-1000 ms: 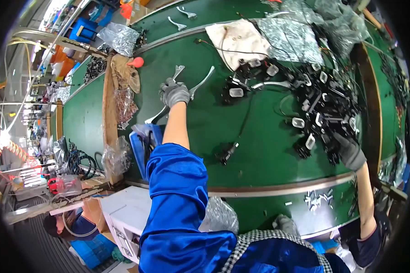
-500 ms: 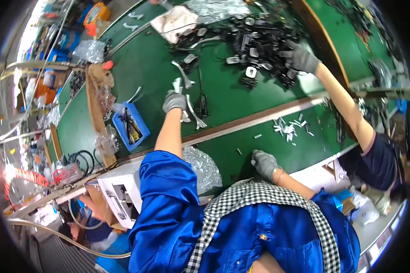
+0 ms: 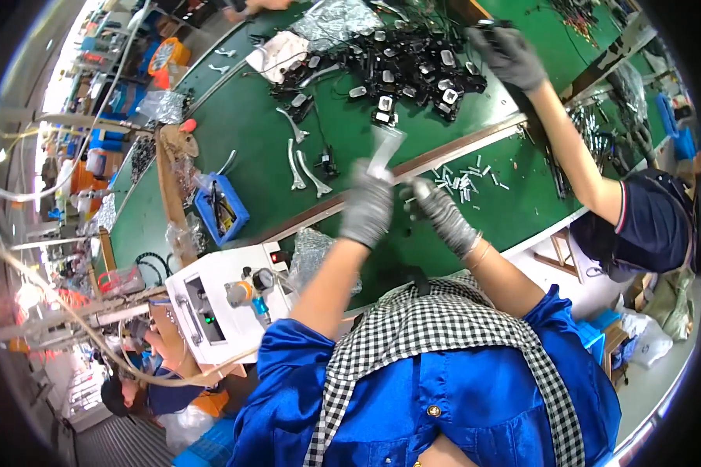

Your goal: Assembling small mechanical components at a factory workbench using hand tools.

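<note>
In my gloved left hand point(image 3: 368, 206), smeared by motion, is a silvery curved metal piece point(image 3: 387, 144), its broad end pointing away from me. Close by on the right, my gloved right hand point(image 3: 444, 214) has its fingers curled together over the near strip of the green bench; what lies in them, if anything, is hidden. More curved metal pieces point(image 3: 296, 165) rest on the bench to the left, beside a black part with a cable point(image 3: 325, 162). Small white tubes point(image 3: 461, 184) are scattered just right of my hands.
A heap of black parts point(image 3: 401, 70) covers the far bench. A co-worker's gloved hand point(image 3: 512, 61) holds a black part to its right. A wooden ledge point(image 3: 475, 142) crosses the bench. At left are a blue bin point(image 3: 241, 214) with tools and a white machine point(image 3: 249, 331).
My left hand has moved right with the metal piece lifted off the bench. My right hand has moved forward and left, near it. The co-worker's hand has risen off the heap with a black part.
</note>
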